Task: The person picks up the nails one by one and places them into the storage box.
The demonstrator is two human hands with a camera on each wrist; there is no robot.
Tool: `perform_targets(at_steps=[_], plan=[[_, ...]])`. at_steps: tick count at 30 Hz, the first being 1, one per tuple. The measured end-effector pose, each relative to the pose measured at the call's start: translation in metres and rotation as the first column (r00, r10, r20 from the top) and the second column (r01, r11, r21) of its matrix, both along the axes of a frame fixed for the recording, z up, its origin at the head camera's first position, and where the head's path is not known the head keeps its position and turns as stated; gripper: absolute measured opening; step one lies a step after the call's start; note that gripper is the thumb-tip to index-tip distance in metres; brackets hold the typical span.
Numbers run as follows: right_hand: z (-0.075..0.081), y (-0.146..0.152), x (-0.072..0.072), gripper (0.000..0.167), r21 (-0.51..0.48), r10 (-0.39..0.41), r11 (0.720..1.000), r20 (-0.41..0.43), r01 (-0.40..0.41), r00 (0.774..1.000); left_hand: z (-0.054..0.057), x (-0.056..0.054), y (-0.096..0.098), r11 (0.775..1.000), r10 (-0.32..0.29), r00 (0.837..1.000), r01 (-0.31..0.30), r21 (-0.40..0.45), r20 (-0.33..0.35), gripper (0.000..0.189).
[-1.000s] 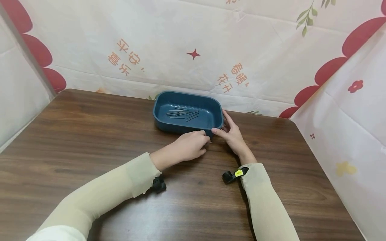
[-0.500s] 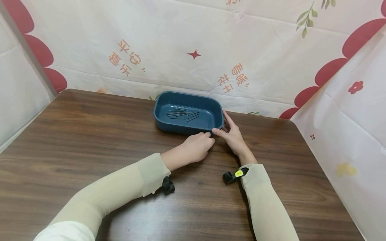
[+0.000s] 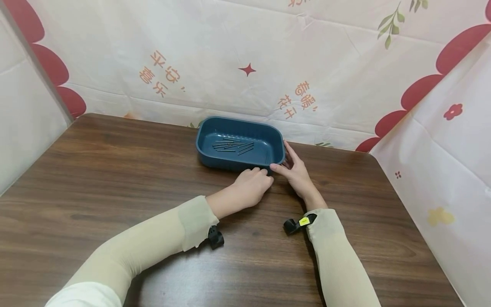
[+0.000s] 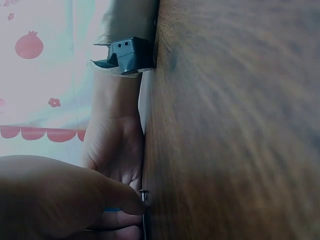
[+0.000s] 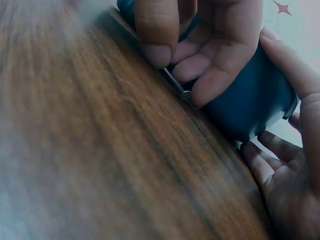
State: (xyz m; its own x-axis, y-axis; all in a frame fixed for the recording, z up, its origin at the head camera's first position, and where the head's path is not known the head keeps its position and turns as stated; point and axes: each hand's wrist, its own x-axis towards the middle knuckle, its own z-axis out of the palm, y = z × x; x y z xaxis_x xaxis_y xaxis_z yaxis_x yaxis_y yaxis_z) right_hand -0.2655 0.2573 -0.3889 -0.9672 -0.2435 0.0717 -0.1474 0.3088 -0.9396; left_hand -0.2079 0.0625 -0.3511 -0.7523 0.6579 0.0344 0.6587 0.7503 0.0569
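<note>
A dark blue rectangular plastic basin (image 3: 222, 162) stands near the table's back edge, with several thin dark nails (image 3: 232, 145) lying loosely on its floor. My right hand (image 3: 297, 175) holds its front right corner, thumb at the rim and fingers round the side. Just in front of that corner my left hand (image 3: 251, 187) reaches down at the tabletop with curled fingers. Between its thumb and fingers is a metal nail (image 5: 175, 82), low at the wood, its head showing. The head view hides this nail behind the hand; the left wrist view shows the nail (image 4: 144, 196) beside the thumb.
The brown wooden table (image 3: 126, 170) spreads to both sides and in front. A white patterned cloth (image 3: 215, 51) hangs right behind the basin and along the sides. Each wrist wears a small black camera (image 3: 215, 237).
My left hand has shifted a little to the right along the basin's front, covering the nail bit that showed beside it. My right hand and the basin have stayed put.
</note>
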Motion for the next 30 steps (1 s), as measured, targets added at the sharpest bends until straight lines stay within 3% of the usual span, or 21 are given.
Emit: perform_targets(at_steps=[8,12,17,30], plan=[[0.001,0.000,0.000,0.086,0.006,-0.005,1.000,0.019,0.005,1.000,-0.001,-0.003,-0.002,1.000,-0.002,0.999,0.002,-0.014,0.038,0.023],[0.001,0.001,0.000,0.087,0.012,-0.007,1.000,0.027,0.007,1.000,0.005,-0.009,-0.004,1.000,-0.027,0.990,0.028,-0.006,0.141,0.017],[0.000,0.002,0.000,0.087,0.013,0.000,1.000,0.022,-0.001,1.000,0.012,-0.017,-0.003,0.998,-0.069,0.962,0.070,0.004,0.265,0.014],[0.001,0.001,-0.001,0.087,-0.009,0.005,1.000,0.026,-0.004,1.000,0.018,-0.023,0.007,0.989,-0.085,0.942,0.119,-0.085,0.326,0.023]])
